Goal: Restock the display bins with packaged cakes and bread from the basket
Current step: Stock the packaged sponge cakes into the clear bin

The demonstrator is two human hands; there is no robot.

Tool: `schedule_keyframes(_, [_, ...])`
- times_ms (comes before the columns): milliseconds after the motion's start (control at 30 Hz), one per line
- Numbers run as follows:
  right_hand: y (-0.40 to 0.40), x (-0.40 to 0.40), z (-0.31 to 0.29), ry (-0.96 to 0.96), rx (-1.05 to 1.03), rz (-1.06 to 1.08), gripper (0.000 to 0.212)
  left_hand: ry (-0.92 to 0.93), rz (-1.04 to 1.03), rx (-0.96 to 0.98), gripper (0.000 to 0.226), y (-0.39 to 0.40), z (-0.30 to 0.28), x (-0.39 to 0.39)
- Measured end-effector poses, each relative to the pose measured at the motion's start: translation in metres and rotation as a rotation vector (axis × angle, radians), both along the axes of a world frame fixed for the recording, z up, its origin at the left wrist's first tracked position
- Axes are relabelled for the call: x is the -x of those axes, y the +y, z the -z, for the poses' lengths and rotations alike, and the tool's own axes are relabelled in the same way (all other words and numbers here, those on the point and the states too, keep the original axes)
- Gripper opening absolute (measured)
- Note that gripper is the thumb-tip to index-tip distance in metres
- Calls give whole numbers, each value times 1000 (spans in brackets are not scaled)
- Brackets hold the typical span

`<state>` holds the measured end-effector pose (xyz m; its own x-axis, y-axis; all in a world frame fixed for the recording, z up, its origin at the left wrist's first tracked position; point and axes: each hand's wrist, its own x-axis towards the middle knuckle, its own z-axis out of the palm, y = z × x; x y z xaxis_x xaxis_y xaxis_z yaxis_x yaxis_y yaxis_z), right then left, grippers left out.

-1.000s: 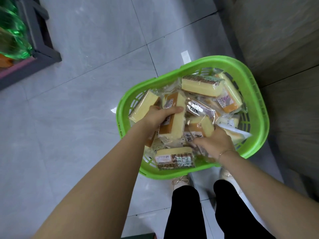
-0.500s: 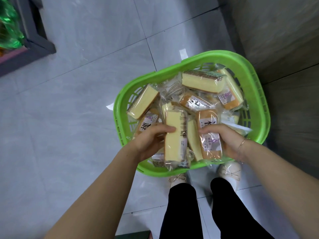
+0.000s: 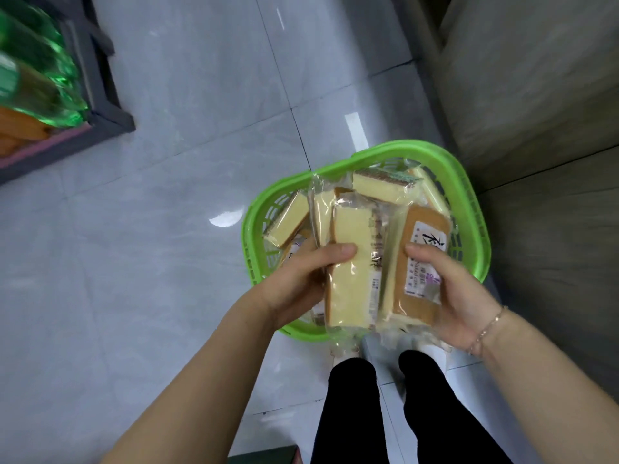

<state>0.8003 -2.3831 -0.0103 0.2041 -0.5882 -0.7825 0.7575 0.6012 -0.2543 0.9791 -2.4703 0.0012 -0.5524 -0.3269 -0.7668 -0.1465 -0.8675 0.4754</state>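
A bright green basket [image 3: 470,209] stands on the tiled floor in front of my feet, with several wrapped cake slices left inside, one of them a pale slice [image 3: 380,187] at its far side. My left hand [image 3: 301,283] grips yellow packaged cakes [image 3: 351,262] lifted above the basket, thumb across the front one. My right hand [image 3: 449,296] holds a brown-topped packaged cake [image 3: 418,262] with a white label, thumb on the label. Both bundles sit side by side, touching, between the hands.
A dark grey shelf unit [image 3: 100,82] with green bottles [image 3: 33,78] and orange packs stands at the upper left. A grey-brown cabinet wall [image 3: 536,95] rises on the right beside the basket. Open grey floor tiles [image 3: 167,229] lie to the left.
Both hands have risen out of the basket with the cakes they took hold of. The view has swung, so the basket now sits lower right and the shelf shows larger.
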Motion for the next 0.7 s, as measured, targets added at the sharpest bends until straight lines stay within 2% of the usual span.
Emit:
schedule_keyframes(33, [-2,1,-22,-10,24,23,45,31,13,17,78,-3,-22,5])
schedule_keyframes(133, [-15,5,-102,-21,131,34,24,56,20,115,85,-16,-100,23])
schedule_keyframes(200, [-22,7,-155,30,170,43,30,41,-10,172,86,-22,-157,33])
schedule_keyframes(333, [-29,10,-264,264,148,71,46,-23,-109,237,76,-19,-267,39])
schedule_keyframes(400, [-23,9,-314,362,140,79,54,-63,-130,225,69,-12,-315,35])
schedule_keyframes(533, [5,21,-409,313,213,235,17,-54,-131,74,68,3,-404,17])
schedule_keyframes(667, [50,47,-499,324,340,343,16,57,-154,19,73,18,-473,25])
schedule_keyframes(700, [61,57,-519,355,359,382,25,78,-145,30,75,20,-490,33])
